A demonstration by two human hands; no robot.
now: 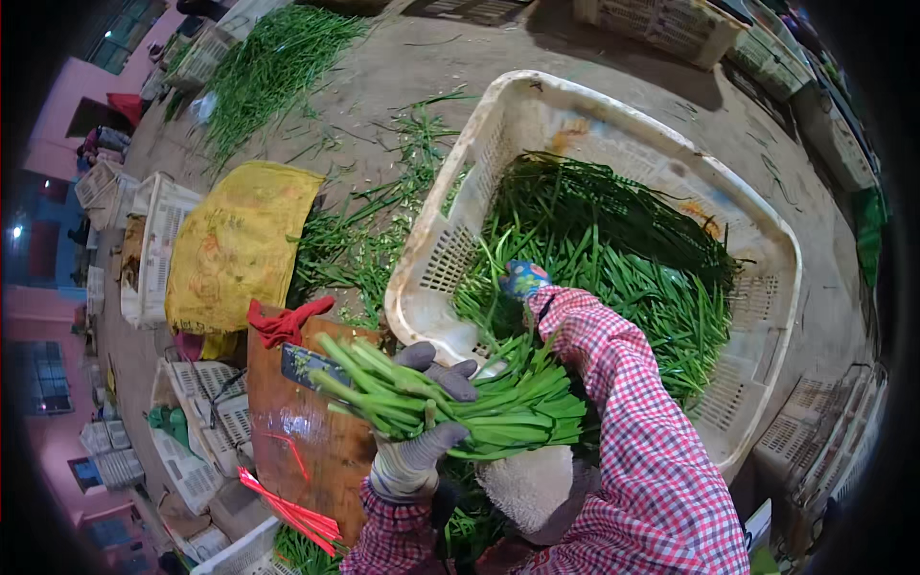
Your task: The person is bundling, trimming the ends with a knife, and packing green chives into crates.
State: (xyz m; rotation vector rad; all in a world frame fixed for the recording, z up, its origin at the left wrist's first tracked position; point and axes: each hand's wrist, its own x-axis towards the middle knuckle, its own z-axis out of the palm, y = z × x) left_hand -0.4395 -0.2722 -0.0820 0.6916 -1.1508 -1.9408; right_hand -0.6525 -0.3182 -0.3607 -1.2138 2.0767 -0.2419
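Observation:
My left hand, in a grey knit glove, is closed around a bunch of leafy green stalks that look like garlic chives. The pale cut ends point left, over a wooden board. A dark, wide knife blade with green bits on it shows partly behind those ends. My right hand, in a blue patterned glove, reaches into a white plastic crate. It is among loose green leaves, and its fingers are hidden, so I cannot tell whether it grips any.
A red cloth lies at the board's far edge, red ties at its near left. Beyond are a yellow woven sack, scattered trimmings and a heap of greens. More crates stand around the floor.

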